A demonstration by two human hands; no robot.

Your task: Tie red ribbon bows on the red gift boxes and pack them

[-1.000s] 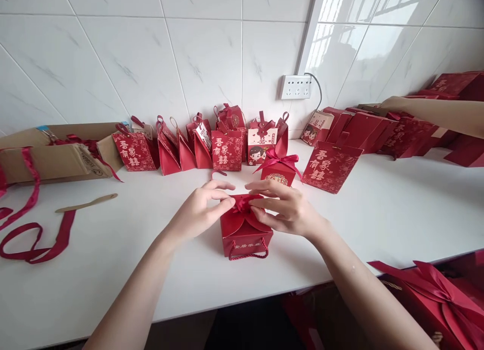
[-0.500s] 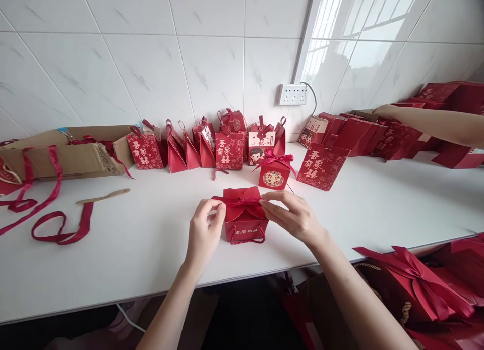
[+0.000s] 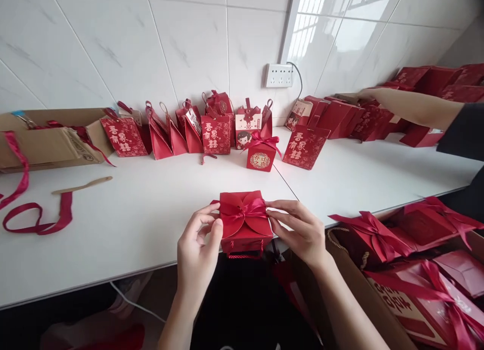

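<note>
A small red gift box with petal-shaped top flaps sits in front of me at the table's front edge, a twisted red cord handle hanging on its near side. Across its top runs a tied red satin ribbon. At the left, my left hand is curled with its fingertips at the ribbon's left end, the thumb against the box's side. My right hand pinches the ribbon's right end between bent fingers. The fingertips of both hands are partly hidden.
Behind stand several red gift bags and a ribboned red box. On the left are a cardboard box, a loose ribbon and a wooden stick. Another person's arm reaches in at right, above a carton of finished boxes.
The gift box has come nearer to me, to the table's front edge, with both hands on it. My view has tilted down and turned right. The left thumb and index finger are farther apart.
</note>
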